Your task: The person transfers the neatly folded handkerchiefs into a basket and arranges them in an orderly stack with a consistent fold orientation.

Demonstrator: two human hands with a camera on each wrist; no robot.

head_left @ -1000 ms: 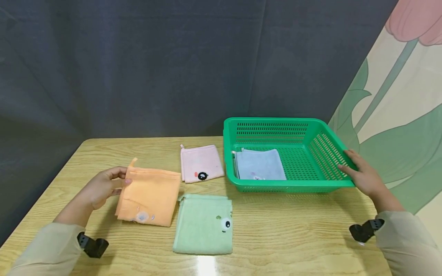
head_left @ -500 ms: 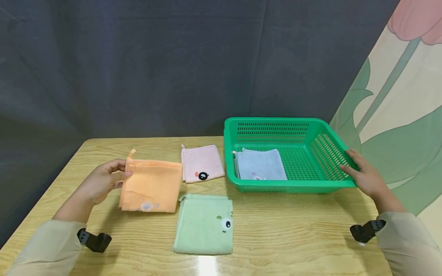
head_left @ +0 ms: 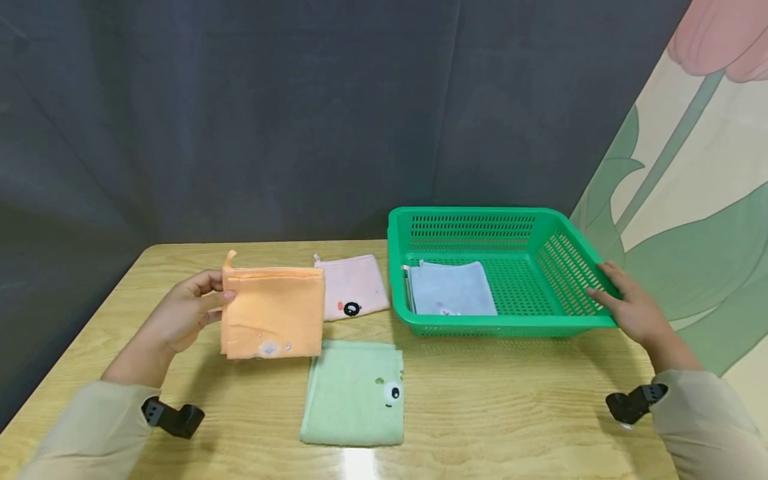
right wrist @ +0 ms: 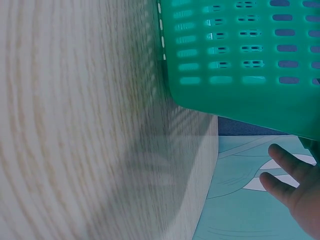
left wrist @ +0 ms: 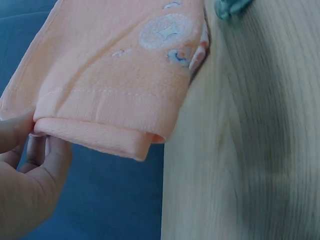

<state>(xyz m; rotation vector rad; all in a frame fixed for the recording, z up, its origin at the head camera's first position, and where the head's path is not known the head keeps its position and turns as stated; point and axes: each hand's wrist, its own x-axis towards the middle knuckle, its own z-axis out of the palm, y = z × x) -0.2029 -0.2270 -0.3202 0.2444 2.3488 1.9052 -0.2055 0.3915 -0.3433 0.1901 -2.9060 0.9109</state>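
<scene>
My left hand (head_left: 186,310) pinches a folded orange hand towel (head_left: 276,313) by its left edge, thumb in front and fingers behind. The towel hangs above the table, its loop at the upper left and an embroidered patch (left wrist: 165,31) low on its face. It partly covers a folded pink towel (head_left: 360,287) and a corner of a folded green towel (head_left: 354,400). At the right, my right hand (head_left: 636,310) holds the right rim of a green plastic basket (head_left: 498,320), thumb over the edge. Two of its fingers (right wrist: 277,187) extend outside the basket. Folded blue towel (head_left: 453,290) lies inside, at the left.
The wooden table (head_left: 510,407) carries everything. A dark cloth (head_left: 270,120) hangs behind it, and a wall with a painted flower (head_left: 690,200) stands at the right. Under the blue towel, another cloth's edge (head_left: 409,287) shows.
The left hand has lifted the orange towel and carried it rightward and away from the person, so it now overlaps the pink towel. Right hand and basket stay in place.
</scene>
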